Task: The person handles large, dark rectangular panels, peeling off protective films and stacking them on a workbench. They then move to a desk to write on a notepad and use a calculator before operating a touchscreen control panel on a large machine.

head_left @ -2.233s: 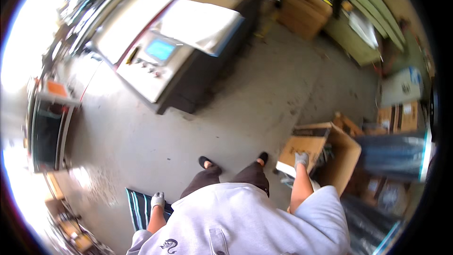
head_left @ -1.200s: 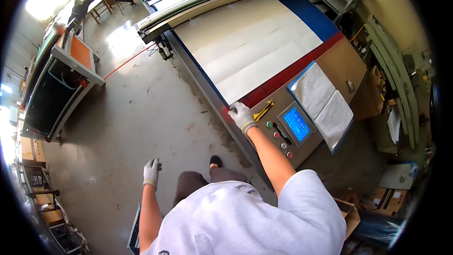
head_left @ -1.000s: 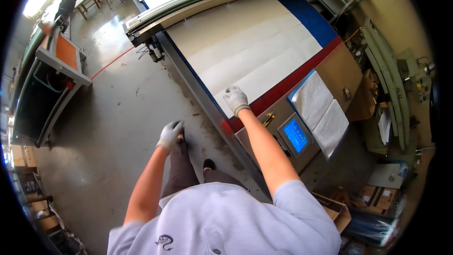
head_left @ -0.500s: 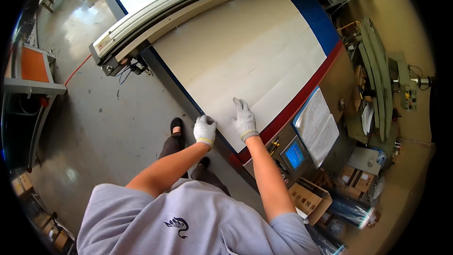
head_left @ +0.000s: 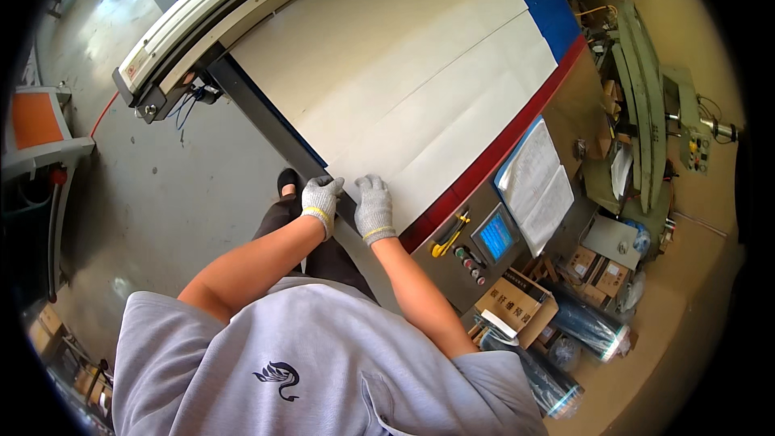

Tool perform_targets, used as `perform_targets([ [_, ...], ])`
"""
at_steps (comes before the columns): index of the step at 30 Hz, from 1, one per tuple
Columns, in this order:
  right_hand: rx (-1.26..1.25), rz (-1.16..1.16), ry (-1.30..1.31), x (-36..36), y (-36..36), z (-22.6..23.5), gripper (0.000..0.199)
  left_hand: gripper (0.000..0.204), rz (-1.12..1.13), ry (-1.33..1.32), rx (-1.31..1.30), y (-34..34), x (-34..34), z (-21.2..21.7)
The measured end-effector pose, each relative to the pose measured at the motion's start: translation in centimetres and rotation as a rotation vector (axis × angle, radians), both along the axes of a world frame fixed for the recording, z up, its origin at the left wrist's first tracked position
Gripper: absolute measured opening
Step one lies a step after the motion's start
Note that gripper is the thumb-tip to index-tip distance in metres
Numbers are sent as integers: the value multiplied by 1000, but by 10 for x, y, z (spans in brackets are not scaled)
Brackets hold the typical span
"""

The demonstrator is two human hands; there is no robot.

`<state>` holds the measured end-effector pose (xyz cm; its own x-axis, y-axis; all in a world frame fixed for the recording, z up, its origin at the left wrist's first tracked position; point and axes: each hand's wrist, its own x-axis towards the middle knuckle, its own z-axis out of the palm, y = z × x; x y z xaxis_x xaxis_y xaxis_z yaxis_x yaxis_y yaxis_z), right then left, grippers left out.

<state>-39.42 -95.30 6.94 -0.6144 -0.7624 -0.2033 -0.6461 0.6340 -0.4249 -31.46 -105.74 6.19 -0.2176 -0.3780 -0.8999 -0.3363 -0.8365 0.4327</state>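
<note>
Large white sheets point(head_left: 355, 56) cover the bed of a flat machine, and a thin seam runs across them. My left hand point(head_left: 321, 206), in a grey knit glove with a yellow cuff line, is closed at the sheet's near left edge, its fingers pinched there; the fingertips are partly hidden. Close to its right, my right hand point(head_left: 374, 208), gloved alike, lies over the near end of the white sheet with its fingers stretched out and slightly bent.
A long gantry beam point(head_left: 202, 28) spans the bed's far side. Along the right edge are a dark red strip point(head_left: 484, 173), a control panel screen point(head_left: 494, 234), a yellow cutter point(head_left: 449, 238) and a paper pad point(head_left: 537, 186). Cartons point(head_left: 513, 307) and wrapped rolls point(head_left: 585, 327) stand below right.
Both hands have moved left and closer to me, and my right hand is now nearer the left. The seam across the white sheets shows more clearly. My view has shifted too.
</note>
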Motion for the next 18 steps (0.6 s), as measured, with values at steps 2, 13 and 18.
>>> perform_targets([
  [2, -4, -10, -149, -2, 1, 0, 34, 28, 57, 72, -33, 5, -4, 2],
  [13, 215, 539, 227, -96, -41, 67, 10, 23, -834, 353, -1397, -46, 25, 35],
  [18, 189, 457, 326, -93, -60, 110, 13, 59, -3, -479, -661, -157, -11, -19],
])
